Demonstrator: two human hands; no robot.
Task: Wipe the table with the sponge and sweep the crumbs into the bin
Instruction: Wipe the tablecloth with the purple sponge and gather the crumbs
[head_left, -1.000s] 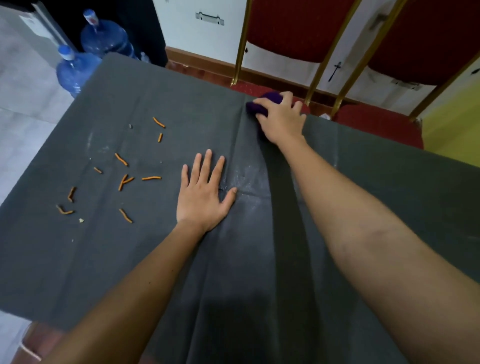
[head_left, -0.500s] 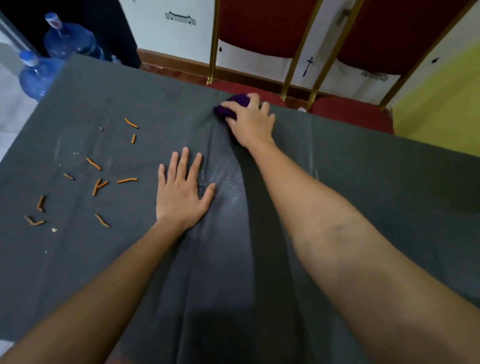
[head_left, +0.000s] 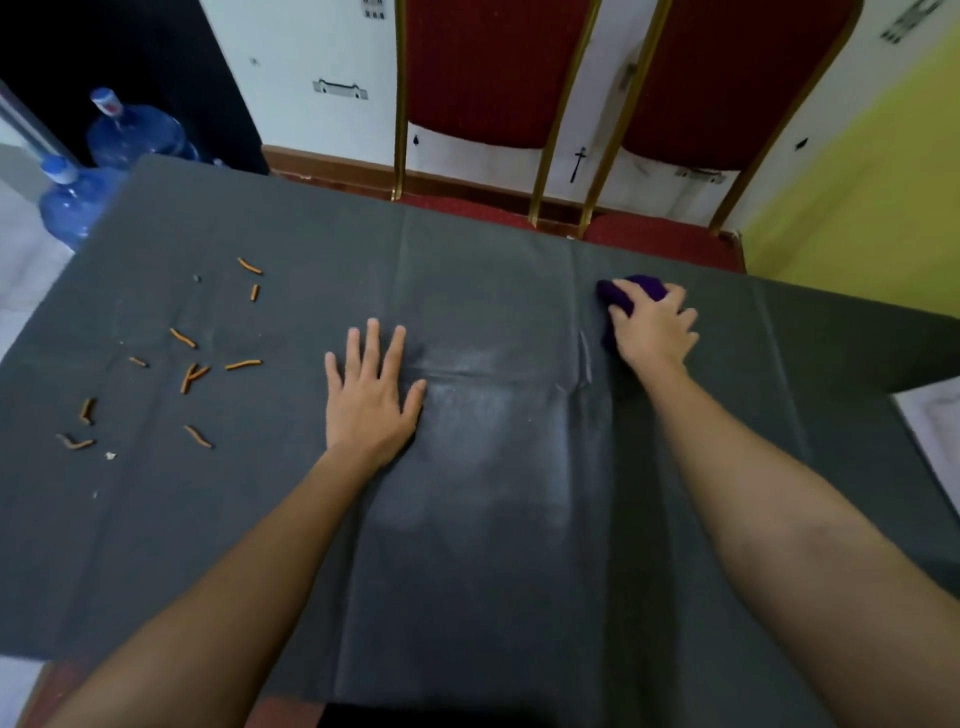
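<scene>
A dark grey cloth covers the table (head_left: 493, 545). My right hand (head_left: 652, 330) presses a purple sponge (head_left: 631, 291) onto the cloth near the far right edge, fingers curled over it. My left hand (head_left: 371, 395) lies flat on the cloth at the centre, fingers spread, holding nothing. Several orange stick-shaped crumbs (head_left: 195, 374) and a few small pale bits are scattered on the left part of the cloth, well left of both hands. A pale wiped smear lies between my hands. No bin is in view.
Two red chairs with gold frames (head_left: 488, 78) stand pushed in along the far edge. Two blue water jugs (head_left: 78, 202) sit on the floor at the far left corner. A white sheet (head_left: 935, 431) pokes in at the right edge.
My right hand has slid the sponge to the right and slightly nearer along the far side of the cloth. The left hand stays flat in place; the crumbs have not moved.
</scene>
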